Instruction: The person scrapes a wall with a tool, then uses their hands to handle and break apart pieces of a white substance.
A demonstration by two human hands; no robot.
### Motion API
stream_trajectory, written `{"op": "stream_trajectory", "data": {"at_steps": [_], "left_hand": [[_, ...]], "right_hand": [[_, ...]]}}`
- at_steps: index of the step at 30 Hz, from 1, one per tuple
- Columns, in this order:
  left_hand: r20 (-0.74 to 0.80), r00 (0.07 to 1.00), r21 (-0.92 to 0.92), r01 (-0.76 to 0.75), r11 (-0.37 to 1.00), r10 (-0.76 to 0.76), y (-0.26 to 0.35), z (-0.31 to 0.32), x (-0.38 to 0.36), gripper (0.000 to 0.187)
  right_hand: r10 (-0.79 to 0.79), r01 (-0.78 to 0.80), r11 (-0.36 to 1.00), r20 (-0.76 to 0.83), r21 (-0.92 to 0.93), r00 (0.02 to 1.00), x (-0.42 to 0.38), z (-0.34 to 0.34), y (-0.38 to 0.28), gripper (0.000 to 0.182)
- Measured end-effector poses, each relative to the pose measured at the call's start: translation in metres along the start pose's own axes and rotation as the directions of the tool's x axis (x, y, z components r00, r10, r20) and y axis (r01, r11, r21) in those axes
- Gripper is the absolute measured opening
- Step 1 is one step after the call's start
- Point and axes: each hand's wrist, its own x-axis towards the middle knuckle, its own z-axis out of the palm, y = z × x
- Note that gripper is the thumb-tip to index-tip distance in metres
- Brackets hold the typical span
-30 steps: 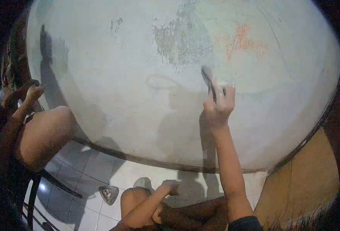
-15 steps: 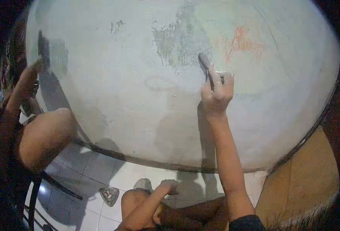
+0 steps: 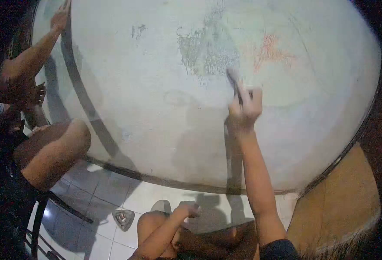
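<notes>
A large pale curved surface (image 3: 156, 121) fills most of the view, with grey-green worn patches and an orange-red patch (image 3: 271, 54). Against it, right of the middle, my right hand (image 3: 246, 106) grips a small dark tool (image 3: 232, 76), too blurred to name. The tool's tip lies at the lower edge of the grey patch (image 3: 208, 52). Low in the view, my left hand (image 3: 189, 210) hangs over my knee, away from the surface; its fingers are curled and I cannot make out whether anything is in them.
At the left sits another person, with a raised hand (image 3: 60, 17) at the surface's upper left and a bent knee (image 3: 76, 134). A triangular ashtray-like dish (image 3: 124, 219) lies on the tiled floor (image 3: 100, 186). Brown board (image 3: 338, 199) stands lower right; a dark metal frame (image 3: 67, 210) is lower left.
My right hand and its tool have shifted slightly down. The other person's hand has moved up and right along the surface. My left hand has hardly moved.
</notes>
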Motion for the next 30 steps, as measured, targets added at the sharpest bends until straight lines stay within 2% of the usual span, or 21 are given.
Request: {"op": "stream_trajectory", "data": {"at_steps": [1, 2, 4, 6, 8, 10, 13, 15, 17, 18, 20, 21, 22, 24, 25, 27, 30], "left_hand": [[-0.084, 0.996, 0.050, 0.009, 0.999, -0.005, -0.003, 0.005, 0.002, 0.047], [-0.081, 0.997, 0.048, 0.016, 0.999, -0.012, -0.007, 0.007, 0.002, 0.047], [-0.155, 0.985, 0.072, -0.068, 0.995, 0.079, -0.010, 0.008, -0.004, 0.046], [-0.093, 0.993, 0.044, -0.073, 0.996, 0.077, -0.006, 0.005, -0.007, 0.047], [-0.052, 0.995, 0.011, -0.081, 0.997, 0.082, -0.001, -0.003, -0.004, 0.048], [-0.029, 0.998, 0.068, -0.052, 0.996, 0.054, 0.002, -0.005, -0.003, 0.048], [-0.020, 0.998, -0.019, -0.061, 0.998, 0.060, -0.004, -0.007, -0.015, 0.049], [-0.019, 0.998, -0.059, -0.068, 0.996, 0.067, -0.002, -0.012, -0.013, 0.050], [0.102, 0.995, 0.065, -0.014, 0.998, 0.007, 0.011, -0.026, -0.017, 0.046], [0.119, 0.993, 0.070, -0.008, 0.997, 0.000, 0.008, -0.021, -0.017, 0.046], [-0.059, 0.996, 0.011, -0.063, 0.998, 0.063, 0.008, -0.021, -0.018, 0.044], [0.064, 0.998, 0.030, -0.001, 1.000, -0.001, 0.008, -0.024, -0.012, 0.046], [0.065, 0.998, 0.029, 0.000, 1.000, -0.002, 0.007, -0.024, -0.012, 0.046], [0.152, 0.986, 0.006, 0.063, 0.998, -0.063, 0.002, -0.017, -0.004, 0.049], [0.151, 0.987, 0.003, 0.062, 0.998, -0.062, -0.003, -0.012, 0.001, 0.049], [0.075, 0.996, -0.001, -0.040, 0.999, 0.040, -0.010, -0.001, 0.006, 0.049], [0.122, 0.992, 0.025, -0.022, 0.999, 0.019, -0.001, -0.012, -0.001, 0.049]], "right_hand": [[0.009, -0.009, 1.000, 0.007, 0.003, 1.000, 0.006, 0.005, -0.006, 0.051], [-0.012, 0.012, 1.000, -0.036, 0.014, 0.999, 0.012, 0.010, -0.010, 0.051], [-0.022, 0.024, 0.999, -0.074, 0.023, 0.997, 0.008, 0.007, -0.006, 0.051], [-0.064, 0.067, 0.995, 0.049, -0.080, 0.997, -0.011, -0.013, -0.002, 0.048], [-0.017, 0.021, 0.999, 0.087, -0.050, 0.996, -0.042, -0.025, 0.008, 0.046], [-0.106, 0.110, 0.980, 0.036, -0.167, 0.994, -0.063, -0.036, 0.013, 0.039], [-0.069, 0.068, 0.994, -0.009, -0.087, 0.998, -0.058, -0.036, 0.011, 0.039], [-0.101, 0.097, 0.992, -0.041, -0.083, 0.994, -0.040, -0.021, 0.016, 0.040], [-0.141, 0.137, 0.989, -0.065, -0.063, 0.988, -0.007, 0.004, 0.012, 0.040], [-0.122, 0.116, 0.990, -0.077, -0.081, 0.990, 0.013, 0.012, 0.004, 0.039], [-0.095, 0.086, 0.992, -0.090, -0.095, 0.991, 0.023, 0.012, -0.001, 0.038], [-0.087, 0.078, 0.992, -0.096, -0.097, 0.992, 0.021, 0.011, -0.003, 0.037], [-0.083, 0.072, 0.992, -0.098, -0.104, 0.992, 0.020, 0.007, -0.006, 0.035], [-0.033, 0.028, 0.998, -0.105, -0.049, 0.994, -0.010, -0.001, -0.001, 0.033], [-0.037, 0.032, 0.995, -0.058, -0.092, 0.998, -0.033, -0.008, 0.008, 0.033], [-0.048, 0.047, 0.990, -0.005, -0.134, 0.999, -0.065, -0.025, 0.016, 0.033], [-0.098, 0.104, 0.978, 0.041, -0.183, 0.994, -0.087, -0.035, 0.021, 0.043]]}}
